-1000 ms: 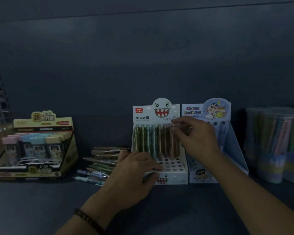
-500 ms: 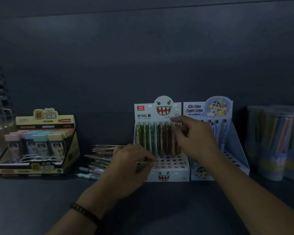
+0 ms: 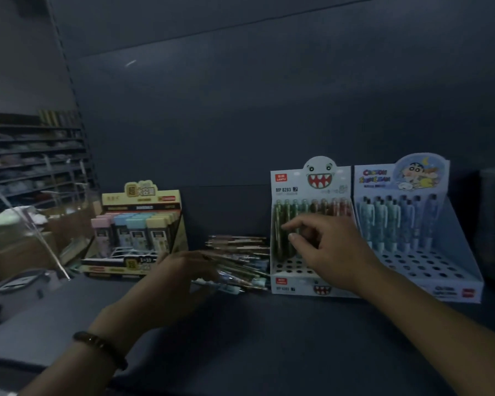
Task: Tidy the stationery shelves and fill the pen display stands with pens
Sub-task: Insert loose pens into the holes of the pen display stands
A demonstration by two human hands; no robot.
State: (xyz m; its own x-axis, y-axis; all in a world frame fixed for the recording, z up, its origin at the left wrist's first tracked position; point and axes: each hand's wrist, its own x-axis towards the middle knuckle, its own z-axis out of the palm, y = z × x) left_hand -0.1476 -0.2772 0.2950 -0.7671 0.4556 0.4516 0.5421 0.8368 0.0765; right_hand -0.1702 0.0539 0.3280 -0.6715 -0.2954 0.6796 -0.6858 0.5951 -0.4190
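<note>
Mostly, free room lies on the bare shelf [image 3: 269, 338] in front of the displays. Loose pens [image 3: 240, 252] fill the gap between the yellow box [image 3: 143, 224] and the monster pen stand [image 3: 312, 184], which sits tight against the cartoon stand [image 3: 406, 221]. The left hand [image 3: 169, 278] reaches flat over the loose pens, blurred, so I cannot tell its grip. The right hand [image 3: 332, 250] hovers at the stand's green pens [image 3: 280, 221], thumb and forefinger apart, other fingers loosely curled.
</note>
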